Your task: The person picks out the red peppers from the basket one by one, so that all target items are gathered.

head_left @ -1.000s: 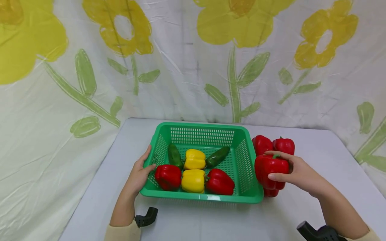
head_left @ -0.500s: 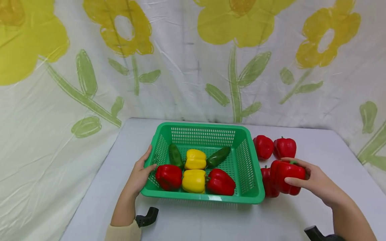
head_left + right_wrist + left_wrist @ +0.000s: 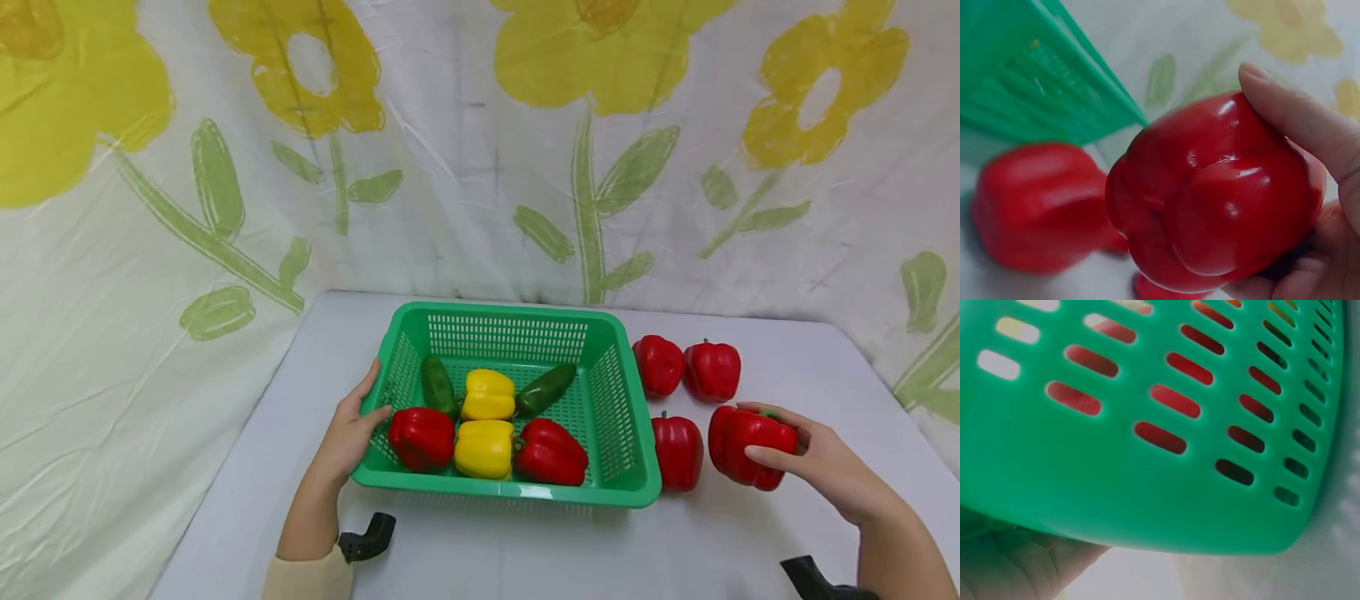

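Note:
My right hand (image 3: 832,462) grips a red bell pepper (image 3: 750,446) from its right side, thumb across the near side. In the right wrist view the lobed bottom of this pepper (image 3: 1229,194) fills the middle. My left hand (image 3: 348,437) holds the left rim of a green plastic basket (image 3: 502,492), thumb over the edge. The left wrist view shows the slotted basket wall (image 3: 1116,481) with part of the hand (image 3: 1022,565) below it. Inside the basket lie two red bell peppers, two yellow bell peppers (image 3: 484,450) and two green peppers (image 3: 546,390).
Right of the basket, a red bell pepper (image 3: 678,452) stands at the near corner. Two more red bell peppers, one of them the far right pepper (image 3: 712,371), sit behind it on the white table (image 3: 570,554). A flowered cloth (image 3: 450,208) hangs behind the table.
My right hand has carried its red bell pepper rightward and slightly nearer, away from the basket, uncovering the pepper beside the basket's near corner. The left hand and basket have stayed put.

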Demonstrator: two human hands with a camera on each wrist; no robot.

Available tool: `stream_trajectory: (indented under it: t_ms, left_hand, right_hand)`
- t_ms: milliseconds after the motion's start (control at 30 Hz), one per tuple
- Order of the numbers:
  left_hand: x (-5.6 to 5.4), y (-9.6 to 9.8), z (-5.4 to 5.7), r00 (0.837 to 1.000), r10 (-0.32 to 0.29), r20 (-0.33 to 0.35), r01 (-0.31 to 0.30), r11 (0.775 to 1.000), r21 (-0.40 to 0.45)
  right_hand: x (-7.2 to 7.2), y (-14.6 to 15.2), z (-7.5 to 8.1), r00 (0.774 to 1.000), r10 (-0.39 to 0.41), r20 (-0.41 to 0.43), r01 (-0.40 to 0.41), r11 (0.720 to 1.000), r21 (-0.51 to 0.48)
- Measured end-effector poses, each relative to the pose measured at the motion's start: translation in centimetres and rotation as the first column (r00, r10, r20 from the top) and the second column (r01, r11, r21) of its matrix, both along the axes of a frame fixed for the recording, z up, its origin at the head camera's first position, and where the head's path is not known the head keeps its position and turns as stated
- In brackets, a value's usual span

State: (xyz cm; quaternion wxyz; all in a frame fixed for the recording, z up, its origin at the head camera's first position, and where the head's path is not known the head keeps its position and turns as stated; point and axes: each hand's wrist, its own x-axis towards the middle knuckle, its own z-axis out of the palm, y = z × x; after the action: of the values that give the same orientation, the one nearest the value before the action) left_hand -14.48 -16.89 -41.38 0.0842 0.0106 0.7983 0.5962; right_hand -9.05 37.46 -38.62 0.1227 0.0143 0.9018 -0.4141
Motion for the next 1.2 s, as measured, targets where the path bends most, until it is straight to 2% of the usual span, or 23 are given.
stream_trajectory:
  t_ms: [367,633,1200]
  left_hand:
    - [0.0,0.0,0.1,1.0,-0.003,0.0,0.003,1.0,0.0]
    - [0.0,0.1,0.0,1.0,-0.006,-0.001,0.006,1.0,-0.001]
    - [-0.1,0.0,0.1,1.0,-0.002,0.006,0.002,1.0,-0.009]
  right_hand:
    - [-1.2,2.7,-1.9,0.994,-0.044,0.105,0.038,0.998,0.054]
    - [-2.2,3.5,-3.4,0.975,-0.068,0.212,0.053,0.996,0.074]
    - [-2.6,3.2,-4.7,0.957,-0.065,0.284,0.049,0.997,0.062]
